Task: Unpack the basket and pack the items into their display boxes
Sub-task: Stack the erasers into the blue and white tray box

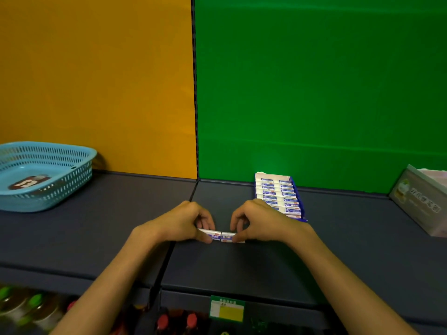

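Observation:
My left hand (183, 222) pinches one small white-and-blue packet (210, 235) on the dark shelf (96, 228). My right hand (258, 221) pinches a second packet (228, 237). The two packets lie end to end, touching, at the middle of the shelf. Just behind my right hand stands a blue display box (280, 197) filled with several rows of the same packets. At the far left a light-blue plastic basket (60, 187) holds one dark brown wrapped item (30, 182).
A pale cardboard box (420, 201) stands at the right end of the shelf. Orange and green panels form the back wall. Below the shelf edge hang a green price tag (227, 309) and several bottles on a lower level.

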A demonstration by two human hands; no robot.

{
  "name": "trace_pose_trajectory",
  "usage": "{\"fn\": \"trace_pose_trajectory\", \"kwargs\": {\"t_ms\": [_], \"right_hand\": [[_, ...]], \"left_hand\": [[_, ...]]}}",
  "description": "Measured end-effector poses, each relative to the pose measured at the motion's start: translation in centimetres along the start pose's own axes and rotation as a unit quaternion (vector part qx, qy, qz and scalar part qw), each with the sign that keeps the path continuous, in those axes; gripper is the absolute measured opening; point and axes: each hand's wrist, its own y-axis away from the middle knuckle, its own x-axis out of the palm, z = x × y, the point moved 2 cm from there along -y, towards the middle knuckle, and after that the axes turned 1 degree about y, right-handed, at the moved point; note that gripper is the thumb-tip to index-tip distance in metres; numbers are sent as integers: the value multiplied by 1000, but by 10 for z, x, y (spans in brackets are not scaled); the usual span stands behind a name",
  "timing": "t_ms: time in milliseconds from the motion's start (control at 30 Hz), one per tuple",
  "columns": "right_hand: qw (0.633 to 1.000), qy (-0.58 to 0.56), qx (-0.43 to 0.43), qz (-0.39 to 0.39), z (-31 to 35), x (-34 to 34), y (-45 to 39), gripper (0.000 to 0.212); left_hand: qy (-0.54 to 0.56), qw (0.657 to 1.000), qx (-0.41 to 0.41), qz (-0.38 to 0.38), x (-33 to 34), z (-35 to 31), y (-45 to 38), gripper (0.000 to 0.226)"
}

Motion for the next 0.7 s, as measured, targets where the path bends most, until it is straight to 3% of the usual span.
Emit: {"fn": "trace_pose_trajectory", "kwargs": {"t_ms": [267, 700], "right_hand": [[995, 58, 32, -74, -15, -5, -26, 14], [997, 43, 36, -45, -28, -5, -48, 33]], "left_hand": [[-66, 993, -1, -102, -5, 24, -31, 19], [-114, 983, 39, -137, -7, 38, -58, 19]]}}
